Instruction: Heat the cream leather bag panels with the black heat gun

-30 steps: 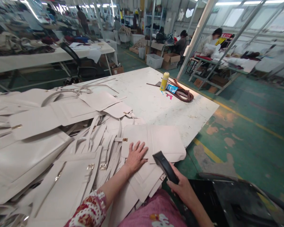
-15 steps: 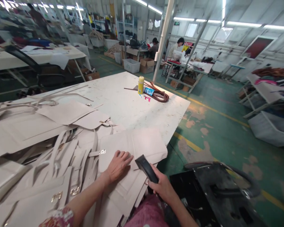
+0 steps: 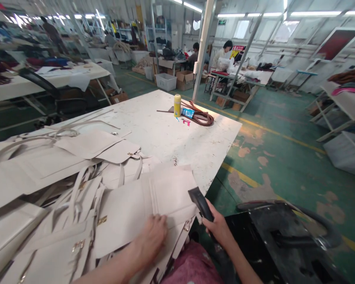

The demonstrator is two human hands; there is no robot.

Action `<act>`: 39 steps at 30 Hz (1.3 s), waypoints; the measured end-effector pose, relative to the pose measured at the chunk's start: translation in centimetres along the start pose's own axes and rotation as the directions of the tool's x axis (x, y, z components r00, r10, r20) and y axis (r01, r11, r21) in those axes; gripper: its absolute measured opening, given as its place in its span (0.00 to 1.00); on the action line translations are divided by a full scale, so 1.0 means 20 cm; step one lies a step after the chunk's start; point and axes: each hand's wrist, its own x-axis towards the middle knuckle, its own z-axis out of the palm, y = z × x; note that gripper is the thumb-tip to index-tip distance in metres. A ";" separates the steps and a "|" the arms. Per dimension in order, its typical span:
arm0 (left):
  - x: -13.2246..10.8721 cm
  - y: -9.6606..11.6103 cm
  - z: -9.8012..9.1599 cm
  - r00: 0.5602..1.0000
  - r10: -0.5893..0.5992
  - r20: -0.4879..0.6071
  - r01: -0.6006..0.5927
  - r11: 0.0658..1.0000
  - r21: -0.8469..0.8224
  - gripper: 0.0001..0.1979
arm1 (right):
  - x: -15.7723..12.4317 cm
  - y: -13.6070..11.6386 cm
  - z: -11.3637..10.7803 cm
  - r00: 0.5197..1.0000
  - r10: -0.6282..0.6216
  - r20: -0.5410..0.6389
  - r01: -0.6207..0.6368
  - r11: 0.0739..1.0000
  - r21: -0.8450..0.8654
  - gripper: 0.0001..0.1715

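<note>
My right hand (image 3: 217,225) is wrapped round a black handheld tool (image 3: 201,203) shaped like a hair clipper, with a wide flat head. The tool's head is near the right edge of a beige leather-like bag panel (image 3: 127,207). My left hand (image 3: 152,238) is on the lower edge of this panel, fingers curled and bunched together on the material; the fingertips are partly hidden and blurred. A gold-coloured clasp (image 3: 102,220) shows at the panel's left side. More beige bag pieces (image 3: 47,169) with straps and metal fittings are heaped beneath and to the left.
On the white table (image 3: 154,130) stand a yellow bottle (image 3: 177,106), a blue packet (image 3: 187,113) and coiled brown straps (image 3: 204,117). A black machine or seat (image 3: 281,236) is close on my right. Co-workers (image 3: 223,55) sit at tables farther back.
The panel has turned and shifted, its clasp now farther left and lower. My left hand has moved down and curled its fingers. My right hand and the tool have moved right.
</note>
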 end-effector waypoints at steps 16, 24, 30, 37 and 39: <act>0.56 -0.04 0.22 0.949 0.162 -0.271 -0.174 0.984 -0.021 0.37 | -0.03 0.03 -0.22 0.993 0.113 -0.042 -0.109 0.991 0.081 0.41; 0.56 -0.05 0.20 0.956 0.184 -0.229 -0.199 0.979 -0.045 0.38 | 0.17 0.01 -0.15 0.996 0.073 -0.054 -0.062 0.981 0.182 0.41; 0.53 -0.03 0.19 0.953 0.195 -0.233 -0.230 0.964 -0.136 0.38 | 0.33 -0.15 -0.25 1.000 0.004 0.013 -0.006 0.986 0.169 0.42; 0.53 -0.10 0.15 0.969 0.107 -0.224 -0.168 0.946 -0.278 0.35 | 0.74 -0.36 -0.13 0.973 -0.113 0.204 0.113 0.994 0.009 0.34; 0.55 -0.12 0.15 0.975 0.052 -0.216 -0.117 0.948 -0.297 0.37 | 0.84 -0.39 -0.08 0.969 -0.120 0.218 0.125 0.992 -0.012 0.32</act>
